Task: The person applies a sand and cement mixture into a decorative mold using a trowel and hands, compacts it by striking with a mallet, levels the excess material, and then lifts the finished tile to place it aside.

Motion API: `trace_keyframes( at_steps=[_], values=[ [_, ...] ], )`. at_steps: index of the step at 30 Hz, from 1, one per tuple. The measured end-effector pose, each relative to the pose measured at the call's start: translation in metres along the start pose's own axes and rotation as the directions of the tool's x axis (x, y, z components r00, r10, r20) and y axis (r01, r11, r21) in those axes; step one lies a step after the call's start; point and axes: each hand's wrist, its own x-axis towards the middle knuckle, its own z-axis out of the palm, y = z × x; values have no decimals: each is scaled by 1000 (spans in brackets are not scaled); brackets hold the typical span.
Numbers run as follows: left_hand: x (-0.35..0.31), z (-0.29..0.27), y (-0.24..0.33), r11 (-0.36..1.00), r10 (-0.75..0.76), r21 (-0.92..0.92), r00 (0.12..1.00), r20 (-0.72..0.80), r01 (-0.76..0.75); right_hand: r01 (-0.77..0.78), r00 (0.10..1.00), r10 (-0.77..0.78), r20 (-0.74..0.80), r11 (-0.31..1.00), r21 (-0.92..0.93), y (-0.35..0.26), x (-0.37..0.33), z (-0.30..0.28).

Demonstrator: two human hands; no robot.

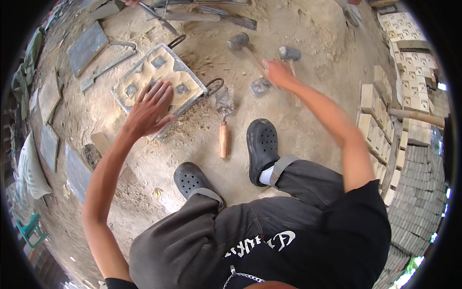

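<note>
A square metal mould packed with pale sand lies on the ground at centre left, with dark square inserts showing in the sand. My left hand rests flat on its near side, fingers stretched out. My right hand is closed round the wooden handle of a mallet, whose grey head points to the far left. A second mallet lies just beyond that hand, its handle partly hidden by my wrist. Beside my right hand is a grey, sand-crusted block. Between my hands sits a trowel with a wooden handle.
Dark flat plates and a metal bar lie to the left. Another person's hand shows at the far edge near a rod-like tool. Stacked pale blocks stand at the right. A green plastic object is at lower left.
</note>
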Motion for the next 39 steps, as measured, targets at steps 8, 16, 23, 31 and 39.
trace_keyframes(
  at_steps=[8, 16, 23, 31, 39],
  values=[
    [-15, -53, -30, 992, -25, 122, 970, 241, -5, 363, 756, -172, 632, 913, -185, 87, -120, -107],
    [38, -75, -43, 997, 67, -30, 975, -212, -75, 117, 835, -4, 551, 979, -169, 91, -135, -107],
    [63, -108, -10, 970, -148, 184, 987, -65, 158, -183, 945, 94, 314, 946, 267, 107, -119, 14],
    [59, -70, 22, 912, -385, 170, 921, 50, 372, -454, 564, -410, 716, 571, 684, -102, -100, 30],
    [33, -3, 58, 142, -880, -699, -233, -413, 701, -513, 502, -446, 741, 537, 670, -147, -91, 70]
  ],
)
